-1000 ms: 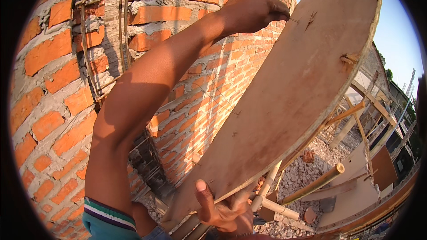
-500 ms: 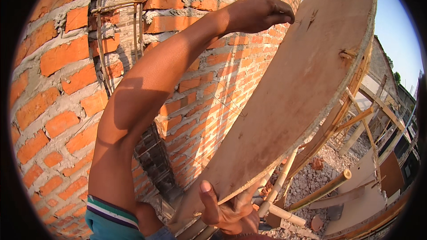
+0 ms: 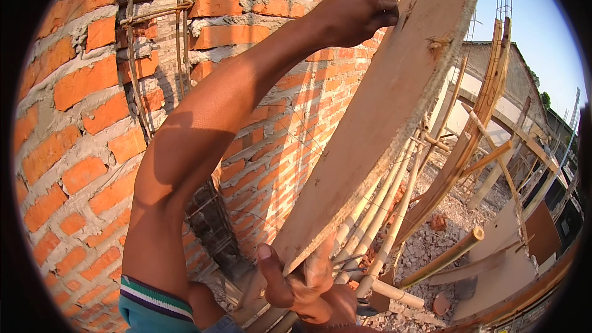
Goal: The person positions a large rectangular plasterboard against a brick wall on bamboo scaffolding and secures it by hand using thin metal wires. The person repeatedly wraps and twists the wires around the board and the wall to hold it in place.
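A large plywood board point(image 3: 370, 105), brownish with a rough pale edge, stands tilted in front of me. My left hand point(image 3: 361, 15) is raised at the end of a bent arm, its fingers closed in a pinch against the board's upper left side. What those fingers hold is hidden. Low in the view, my right hand point(image 3: 302, 287) grips the board's bottom edge, thumb on the near face and fingers around the other side. Splintered spots point(image 3: 439, 43) show on the board's upper part.
An orange brick wall point(image 3: 80, 129) rises at left and behind the board. Thin steel rods point(image 3: 132, 55) stand in a gap in it. Right of the board are bamboo poles point(image 3: 394, 234), upright timber planks point(image 3: 487, 98), a cut bamboo pole point(image 3: 444, 258) and rubble point(image 3: 425, 246).
The board has swung left and turned more edge-on, uncovering bamboo poles and timber behind it. My left hand has shifted slightly left with it; my right hand keeps its grip low on the board.
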`<action>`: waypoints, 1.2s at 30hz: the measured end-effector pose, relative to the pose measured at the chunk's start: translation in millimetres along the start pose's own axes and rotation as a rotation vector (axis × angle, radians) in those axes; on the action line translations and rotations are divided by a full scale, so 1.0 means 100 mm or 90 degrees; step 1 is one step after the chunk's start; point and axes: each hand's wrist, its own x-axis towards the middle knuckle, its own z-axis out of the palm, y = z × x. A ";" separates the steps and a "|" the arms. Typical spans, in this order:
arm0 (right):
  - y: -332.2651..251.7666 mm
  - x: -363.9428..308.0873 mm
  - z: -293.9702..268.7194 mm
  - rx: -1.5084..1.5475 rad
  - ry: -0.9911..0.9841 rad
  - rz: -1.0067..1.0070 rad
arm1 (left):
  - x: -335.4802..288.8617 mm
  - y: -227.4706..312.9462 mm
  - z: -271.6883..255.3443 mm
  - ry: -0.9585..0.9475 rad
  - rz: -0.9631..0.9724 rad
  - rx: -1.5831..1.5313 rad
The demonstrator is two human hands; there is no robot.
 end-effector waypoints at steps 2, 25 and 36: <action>0.01 -0.02 0.01 0.026 -0.009 0.005 | 0.02 -0.02 -0.10 -0.044 0.074 0.048; -0.18 0.34 0.52 0.043 -0.007 -0.238 | -0.42 -0.71 -1.74 -0.291 -0.066 0.447; -0.13 0.32 0.66 0.035 -0.035 -0.266 | -0.44 -0.93 -1.84 -0.222 -0.031 0.185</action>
